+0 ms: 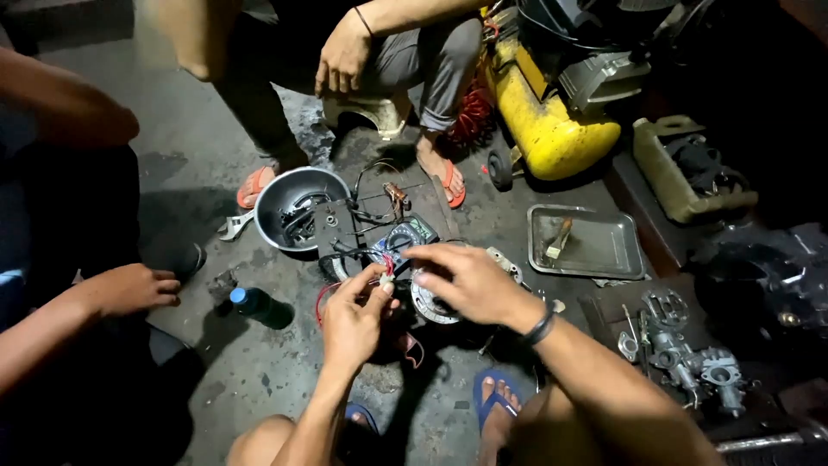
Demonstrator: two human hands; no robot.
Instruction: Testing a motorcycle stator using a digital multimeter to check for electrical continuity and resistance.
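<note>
Item: small white wire connector (385,280), pinched in the fingers of our left hand (354,319) at frame centre, red wires (326,295) trailing to its 8 o'clock. Our right hand (470,280), at 3 o'clock of the connector, has fingers narrowed, tips at the same connector; whether they grip it we cannot tell. Beneath: a round meter assembly (412,237) with black cabling on the floor. At 10 o'clock, a grey bowl (297,207) of parts; at 2 o'clock, a metal tray (595,250) with a brush (559,239); at 4 o'clock, a carburettor (690,354); at 8 o'clock, a blue-capped bottle (250,302). Handling, in our judgement: grip the connector body, not the wires, and keep it steady.
</note>
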